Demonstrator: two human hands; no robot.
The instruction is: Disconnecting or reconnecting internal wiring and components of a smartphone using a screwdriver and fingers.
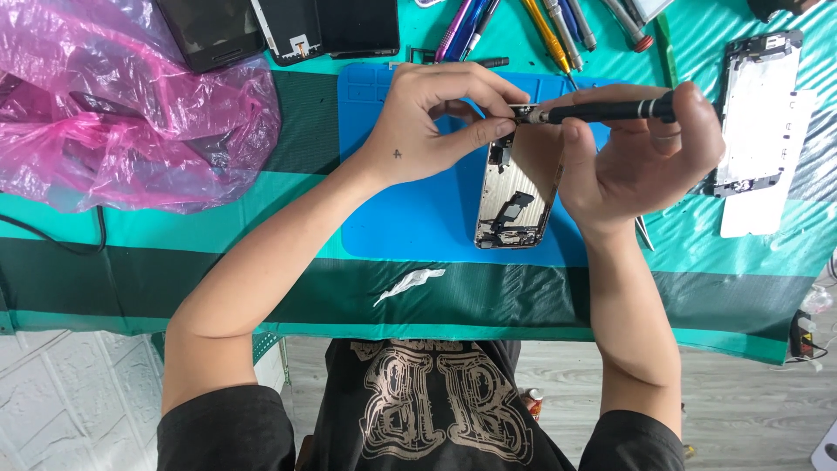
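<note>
While the left hand is pinching the opened phone | right hand is gripping the screwdriver | keeping its tip square looks wise.

Two hands, one screwdriver, one opened phone.

The screwdriver tip is hidden behind the left hand's fingers; the phone chassis top is covered, and tool handles are apparently cut off by the top edge
</note>
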